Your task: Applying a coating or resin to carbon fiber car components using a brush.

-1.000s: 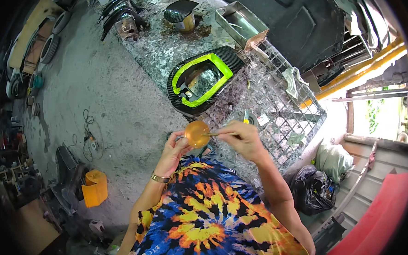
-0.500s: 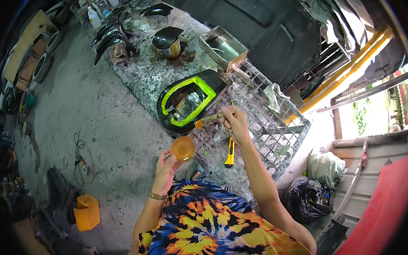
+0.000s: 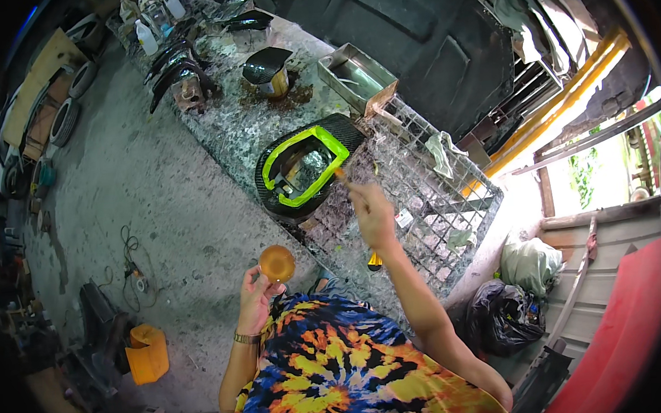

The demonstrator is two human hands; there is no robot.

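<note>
Seen from above, a person in a bright tie-dye shirt (image 3: 332, 371) works at a stained workbench (image 3: 230, 141). At 7 o'clock from the picture's centre, the left hand (image 3: 255, 296), a metal-banded watch (image 3: 246, 338) on its wrist, pinches the side of a round cup of amber liquid (image 3: 277, 264) between thumb and fingers. The right hand (image 3: 373, 213) is closed around the handle of a small brush (image 3: 346, 180), whose orange-tinged tip points to 11 o'clock. That tip is at the 4 o'clock edge of a lime-green band (image 3: 270, 163) lining the opening of a black, carbon-patterned part (image 3: 348, 134); whether they touch cannot be told. The part lies on the bench at 1 o'clock from the cup. A yellow cutter (image 3: 375, 262) lies at 6 o'clock from the right hand, partly hidden by the forearm. Beyond the part are a metal tray (image 3: 359, 78) at 1 o'clock and a can (image 3: 279, 83) under a dark patterned sheet (image 3: 267, 63) at 11 o'clock.
</note>
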